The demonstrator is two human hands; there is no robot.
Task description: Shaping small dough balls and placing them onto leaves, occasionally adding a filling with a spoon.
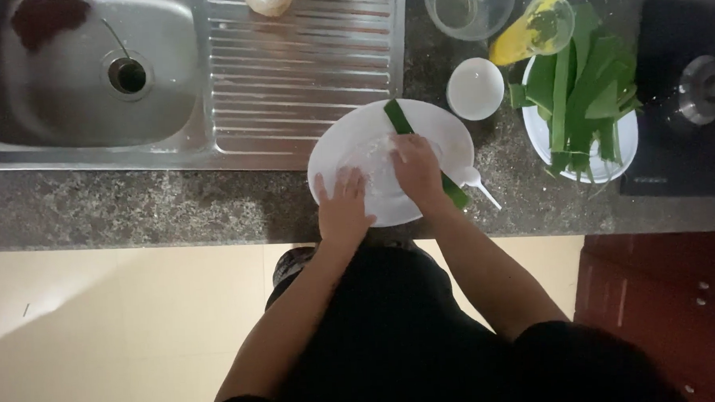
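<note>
Head view: both hands work on a round white plate [442, 131] at bench centre. Left hand [343, 205], fingers spread, presses whitish filling; right hand [416, 169] pinches a long green leaf strip [398, 116] running from 12 to 4 o'clock. Wrapping seems under way; folding calls for steady tension.

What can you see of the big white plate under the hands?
The white plate is round, glossy and looks ceramic. It sits flat on the speckled counter, with its upper left edge over the sink drainboard. A long green leaf strip lies diagonally across it over a pale patch. The left hand and right hand rest on it. A white spoon lies at its right rim.
</note>
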